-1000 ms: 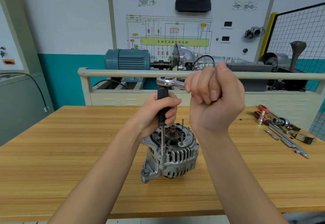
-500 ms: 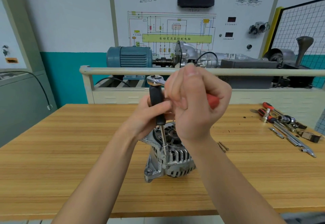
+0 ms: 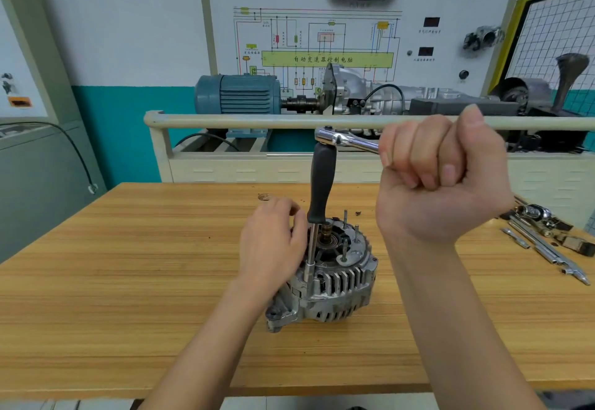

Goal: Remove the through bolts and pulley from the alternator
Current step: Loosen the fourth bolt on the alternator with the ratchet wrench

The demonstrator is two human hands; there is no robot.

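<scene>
The alternator (image 3: 325, 276) sits on the wooden bench (image 3: 128, 281), roughly in the middle, open end facing up, so you can see the shaft, the bearing and a few thin studs (image 3: 345, 218) poking out of the top. Finned housing faces the camera, with a mounting ear low on the left side.

A long extension (image 3: 317, 203) with a black grip stands nearly upright, its socket end planted down on the near-left rim of the housing. On top of it sits the chrome ratchet (image 3: 343, 139), its handle running off to the right.

The right hand (image 3: 441, 177) is balled into a fist around that handle, thumb up, so the handle itself is mostly hidden inside the fingers. The left hand (image 3: 273, 242) rests on the left side of the housing, right beside the extension's steel shank. The fingers look relaxed and lie over the top edge; they are not wrapped around the black grip. I can't tell if they actually touch the shank.

Over on the right edge of the bench lies a pile of tools (image 3: 547, 235): sockets, extension bars, that sort of stuff, well apart from the alternator. A few dark specks (image 3: 358, 213) lie just behind the housing.

Behind the bench there's a training rig with a blue motor (image 3: 238, 94), a gearbox (image 3: 351, 90) coupled to it, a beige rail (image 3: 257, 120) and a wiring board (image 3: 322, 39).
</scene>
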